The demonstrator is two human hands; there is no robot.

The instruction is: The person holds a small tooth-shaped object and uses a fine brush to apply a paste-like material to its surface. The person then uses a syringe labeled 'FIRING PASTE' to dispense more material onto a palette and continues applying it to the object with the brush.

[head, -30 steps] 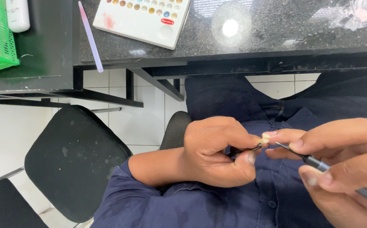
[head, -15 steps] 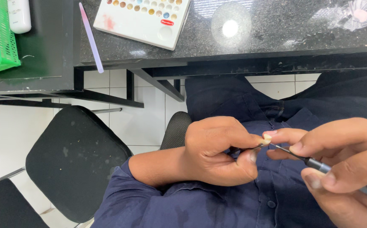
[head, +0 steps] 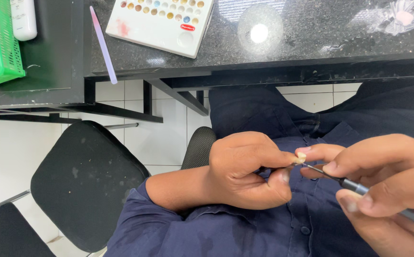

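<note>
Left hand (head: pixel 245 171) pinching small cream tooth-shaped piece (head: pixel 301 157) at fingertips, right hand (head: pixel 388 185) gripping thin dark-handled tool (head: pixel 359 186), tip touching piece, above navy shirt (head: pixel 245 233)

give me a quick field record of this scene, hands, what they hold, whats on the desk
left hand: pinches a small pale piece at the fingertips
right hand: holds a thin dark tool, tip at the piece
tool grip: pen-like
desk: dark, speckled
on desk: white palette with coloured wells, lilac stick
far left: green basket
below: black stool
clothing: dark blue shirt
</note>
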